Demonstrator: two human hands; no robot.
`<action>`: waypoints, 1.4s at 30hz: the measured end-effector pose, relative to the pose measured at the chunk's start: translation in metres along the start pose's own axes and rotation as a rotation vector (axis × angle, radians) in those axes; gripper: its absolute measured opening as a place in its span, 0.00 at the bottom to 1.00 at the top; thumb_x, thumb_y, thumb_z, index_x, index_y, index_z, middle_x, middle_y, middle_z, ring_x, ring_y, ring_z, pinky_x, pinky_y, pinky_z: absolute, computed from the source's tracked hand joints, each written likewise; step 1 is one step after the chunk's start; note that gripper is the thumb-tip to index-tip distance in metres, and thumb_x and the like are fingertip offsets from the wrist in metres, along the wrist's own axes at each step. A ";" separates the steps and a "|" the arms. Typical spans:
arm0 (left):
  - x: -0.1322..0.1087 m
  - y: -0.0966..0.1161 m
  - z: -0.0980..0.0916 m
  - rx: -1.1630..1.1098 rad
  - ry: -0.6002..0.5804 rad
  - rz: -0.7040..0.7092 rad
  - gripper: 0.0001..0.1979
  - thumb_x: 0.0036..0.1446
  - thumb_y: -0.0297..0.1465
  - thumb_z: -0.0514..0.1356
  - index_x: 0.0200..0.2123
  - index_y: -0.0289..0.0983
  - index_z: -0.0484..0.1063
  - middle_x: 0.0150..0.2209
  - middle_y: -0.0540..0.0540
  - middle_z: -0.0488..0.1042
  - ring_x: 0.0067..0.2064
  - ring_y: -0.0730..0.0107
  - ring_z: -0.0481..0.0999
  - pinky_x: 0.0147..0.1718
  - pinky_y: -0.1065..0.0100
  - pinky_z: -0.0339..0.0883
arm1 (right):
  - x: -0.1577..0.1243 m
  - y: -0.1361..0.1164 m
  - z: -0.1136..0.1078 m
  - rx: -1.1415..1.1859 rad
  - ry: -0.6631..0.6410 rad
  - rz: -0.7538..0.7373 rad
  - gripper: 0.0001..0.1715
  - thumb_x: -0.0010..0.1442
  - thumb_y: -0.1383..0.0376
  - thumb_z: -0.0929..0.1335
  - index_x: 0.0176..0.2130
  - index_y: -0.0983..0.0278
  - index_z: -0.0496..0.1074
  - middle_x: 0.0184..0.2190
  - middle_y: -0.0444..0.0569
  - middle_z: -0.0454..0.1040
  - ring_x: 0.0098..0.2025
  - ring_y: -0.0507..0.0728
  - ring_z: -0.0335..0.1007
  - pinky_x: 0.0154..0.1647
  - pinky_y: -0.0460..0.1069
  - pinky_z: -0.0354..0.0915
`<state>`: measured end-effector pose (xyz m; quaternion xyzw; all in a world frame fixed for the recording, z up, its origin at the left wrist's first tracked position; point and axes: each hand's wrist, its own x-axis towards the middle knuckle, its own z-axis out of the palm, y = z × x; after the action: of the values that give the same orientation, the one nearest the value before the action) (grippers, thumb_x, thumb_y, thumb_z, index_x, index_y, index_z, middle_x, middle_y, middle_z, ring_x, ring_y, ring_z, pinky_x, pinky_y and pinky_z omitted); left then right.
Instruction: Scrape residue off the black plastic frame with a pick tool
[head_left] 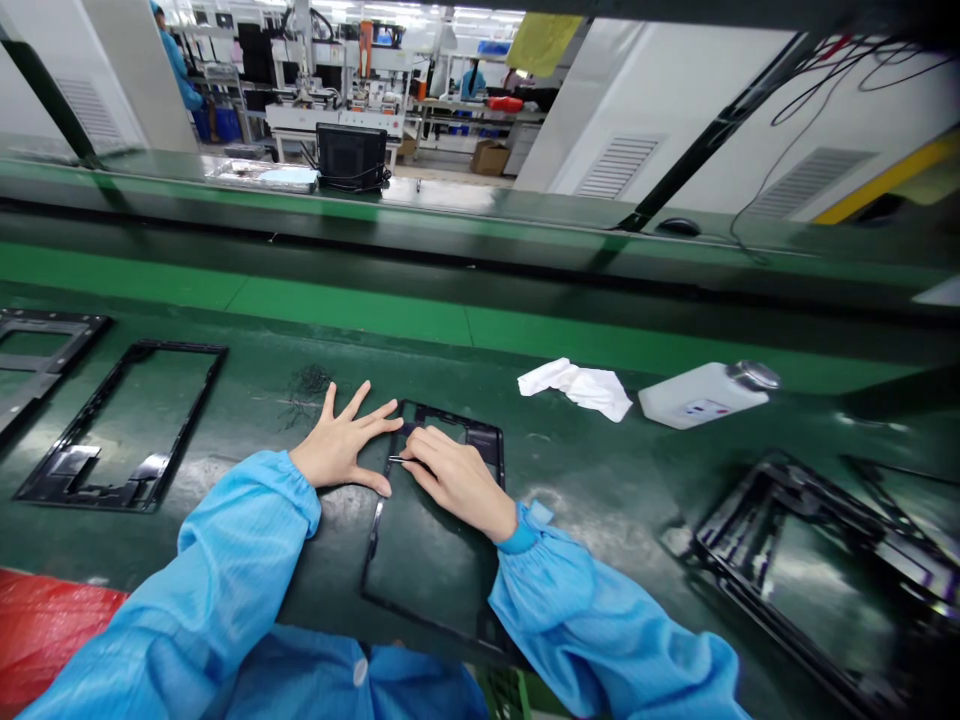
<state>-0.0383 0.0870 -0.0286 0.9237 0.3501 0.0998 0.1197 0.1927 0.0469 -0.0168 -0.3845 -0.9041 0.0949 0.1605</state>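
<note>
A black rectangular plastic frame (491,436) lies on the green work surface in front of me. My left hand (341,440) is spread open at its upper left, fingertips touching or very near the frame's left edge. In my right hand (454,478) a slim metal-tipped tool (397,459) is pinched, its tip pointing left at the frame's left rail. Its exact kind is hidden by my fingers. Just beyond my left hand sits a small tangle of thin black strands (306,388).
Another black frame (191,410) and part of a wider one (52,375) lie at the left. Crumpled white tissue (577,386) and a white bottle (694,396) on its side are beyond my right hand. Stacked black frames (795,610) fill the right. Red plastic (52,630) shows lower left.
</note>
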 end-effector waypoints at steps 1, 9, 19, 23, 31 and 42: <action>0.000 0.000 0.000 -0.001 0.000 -0.002 0.44 0.50 0.59 0.58 0.66 0.47 0.53 0.67 0.43 0.53 0.69 0.42 0.33 0.57 0.32 0.14 | 0.000 0.000 0.000 0.001 0.003 -0.005 0.05 0.68 0.67 0.61 0.39 0.61 0.65 0.38 0.49 0.69 0.40 0.57 0.64 0.33 0.49 0.60; 0.000 0.001 -0.001 -0.006 0.005 -0.013 0.44 0.50 0.59 0.59 0.65 0.47 0.54 0.67 0.43 0.53 0.70 0.43 0.33 0.57 0.32 0.16 | 0.001 0.002 0.004 0.064 0.039 -0.013 0.07 0.68 0.68 0.60 0.37 0.61 0.66 0.37 0.49 0.70 0.39 0.56 0.65 0.35 0.48 0.60; 0.000 -0.001 0.000 -0.013 -0.008 -0.009 0.45 0.50 0.60 0.58 0.66 0.47 0.53 0.67 0.43 0.52 0.69 0.41 0.33 0.56 0.30 0.16 | 0.001 0.008 0.002 0.195 0.006 -0.002 0.07 0.67 0.66 0.62 0.36 0.61 0.66 0.36 0.47 0.70 0.40 0.55 0.67 0.36 0.47 0.62; 0.000 -0.001 0.000 -0.011 -0.011 -0.005 0.45 0.50 0.60 0.58 0.66 0.47 0.53 0.68 0.43 0.51 0.69 0.42 0.33 0.57 0.31 0.15 | -0.001 0.008 0.001 0.245 -0.012 -0.005 0.06 0.68 0.65 0.62 0.37 0.61 0.66 0.37 0.48 0.70 0.40 0.55 0.67 0.38 0.47 0.62; -0.001 -0.001 0.000 0.003 -0.015 0.021 0.48 0.48 0.61 0.58 0.67 0.46 0.51 0.68 0.42 0.50 0.69 0.42 0.32 0.56 0.33 0.10 | -0.004 0.009 -0.002 0.353 -0.072 0.008 0.08 0.68 0.63 0.62 0.36 0.62 0.67 0.36 0.48 0.70 0.41 0.55 0.67 0.40 0.48 0.63; -0.001 0.000 0.001 0.004 -0.006 0.017 0.47 0.50 0.61 0.57 0.67 0.45 0.50 0.68 0.43 0.49 0.69 0.42 0.32 0.56 0.33 0.11 | -0.012 -0.001 -0.005 0.511 -0.111 0.006 0.12 0.67 0.60 0.64 0.34 0.63 0.70 0.34 0.48 0.70 0.37 0.54 0.67 0.38 0.47 0.63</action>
<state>-0.0391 0.0861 -0.0293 0.9271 0.3420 0.0974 0.1183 0.2018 0.0378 -0.0141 -0.3283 -0.8571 0.3415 0.2024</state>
